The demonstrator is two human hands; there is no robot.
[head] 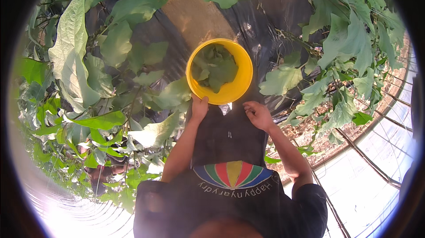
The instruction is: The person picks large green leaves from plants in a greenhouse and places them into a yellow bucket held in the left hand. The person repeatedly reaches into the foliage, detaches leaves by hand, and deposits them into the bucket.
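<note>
A yellow plastic bucket [244, 86] is in front of my legs, its mouth facing up towards me. Several green lobed leaves [217, 68] lie inside it, and whatever is beneath them is hidden. My left hand [200, 108] grips the near left part of the rim, thumb on top. Just off the bucket's near right side, my right hand [258, 115] hovers with loosely bent fingers, and I see nothing in it.
Leafy plants that look like eggplants crowd in on the left [96, 118] and right [345, 45]. Black plastic mulch film [265, 22] flanks a bare soil path [186, 8]. A greenhouse wall with dark poles [368, 168] curves along the right. Another person [103, 175] shows partly behind foliage, lower left.
</note>
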